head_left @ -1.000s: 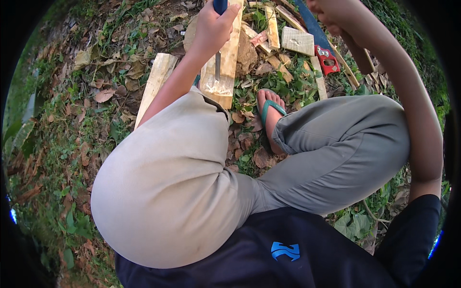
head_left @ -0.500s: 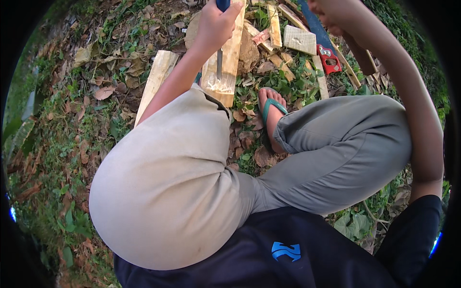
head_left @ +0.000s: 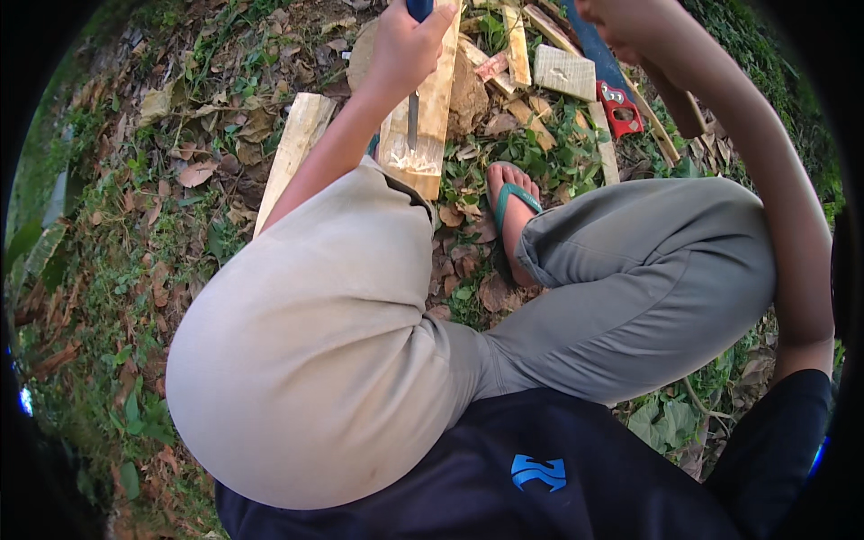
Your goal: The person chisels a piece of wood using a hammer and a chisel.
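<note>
My left hand is closed around a chisel with a blue handle. The chisel stands nearly upright, its blade tip against a pale wooden board near the board's close end. Whitish chips and a roughened patch surround the tip. At the upper right, my right hand is raised and closed around a brown wooden handle, whose lower end sticks out below the fist. The other end of that tool lies beyond the picture's edge, so its kind is hidden.
A handsaw with a red grip lies right of a square wood block. Several offcuts are scattered around them. Another plank lies left of my left forearm. My sandalled foot rests on leafy ground near the board.
The wooden handle under my right fist has tilted slightly. My left hand and the chisel keep their place on the board; the whole view has shifted a little.
</note>
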### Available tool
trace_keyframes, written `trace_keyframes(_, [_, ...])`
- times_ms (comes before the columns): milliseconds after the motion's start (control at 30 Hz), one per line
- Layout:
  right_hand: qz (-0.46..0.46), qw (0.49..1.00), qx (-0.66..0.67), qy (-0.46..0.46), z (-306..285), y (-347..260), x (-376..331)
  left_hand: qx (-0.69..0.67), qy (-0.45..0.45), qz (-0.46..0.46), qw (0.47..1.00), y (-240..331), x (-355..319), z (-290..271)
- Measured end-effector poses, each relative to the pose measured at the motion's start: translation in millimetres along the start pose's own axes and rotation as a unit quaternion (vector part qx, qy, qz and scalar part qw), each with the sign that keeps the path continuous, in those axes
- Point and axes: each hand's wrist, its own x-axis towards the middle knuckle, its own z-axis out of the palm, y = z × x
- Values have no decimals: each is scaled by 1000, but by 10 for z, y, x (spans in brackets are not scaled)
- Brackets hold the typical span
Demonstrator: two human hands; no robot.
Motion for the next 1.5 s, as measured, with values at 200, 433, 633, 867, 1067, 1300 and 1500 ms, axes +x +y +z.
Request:
trace_keyframes(200, [-55,987,-152,10,-34,41,85,-59,50,144,987,-352,159,136])
trace_keyframes(433, [-5,992,-93,-89,-91,60,146,-18,35,25,999,-168,38,66])
trace_keyframes(633, [46,994,-29,-100,-55,-19,-20,36,47,66,996,-231,59,76])
trace_keyframes(867, [39,994,-85,-60,33,-71,-22,75,57,23,995,-153,47,100])
trace_keyframes(1067, [-5,998,-61,-27,0,-79,-15,68,48,66,994,-268,167,60])
trace_keyframes(1300, [2,997,-64,-43,0,-24,-43,62,60,67,994,-235,26,116])
trace_keyframes(1500, [-42,993,-102,-47,101,-55,7,165,73,84,980,-224,40,28])
